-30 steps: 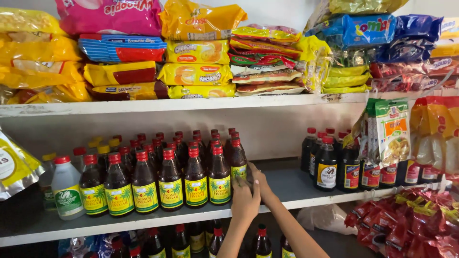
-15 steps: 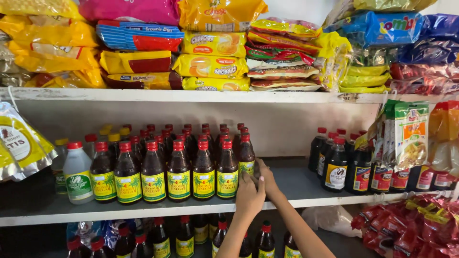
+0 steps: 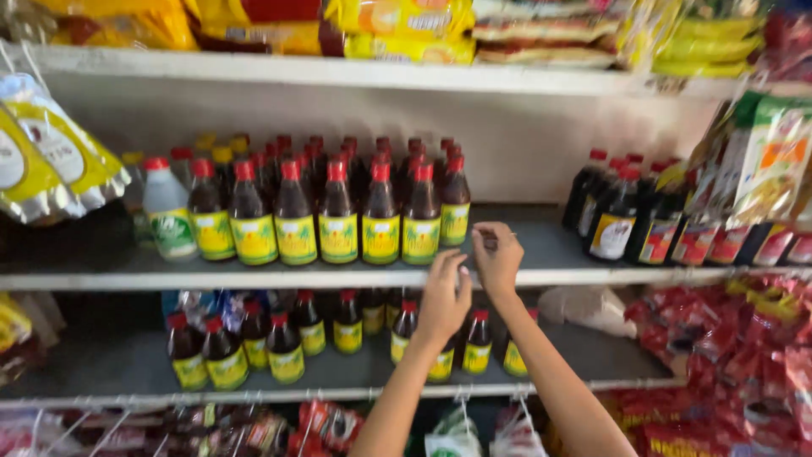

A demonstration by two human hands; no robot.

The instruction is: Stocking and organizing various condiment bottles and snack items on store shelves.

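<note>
Dark sauce bottles (image 3: 338, 216) with red caps and yellow labels stand in rows on the middle shelf (image 3: 254, 278). The rightmost front bottle (image 3: 454, 203) is just left of my hands. My right hand (image 3: 497, 258) hovers over the bare shelf beside it, with its fingertips pinched together; I see nothing clear between them. My left hand (image 3: 444, 296) is lower, at the shelf's front edge, with its fingers loosely bent and nothing in it. Neither hand touches a bottle.
A white bottle (image 3: 169, 211) stands left of the rows. More dark bottles (image 3: 613, 216) stand at the right, smaller ones (image 3: 288, 347) on the shelf below. Yellow packets (image 3: 46, 152) hang at left, green and white ones (image 3: 761, 161) at right, red sachets (image 3: 736, 355) below right.
Both hands have come off the rightmost front bottle and drawn back to the right, toward the shelf edge. The view has tilted down and moved closer.
</note>
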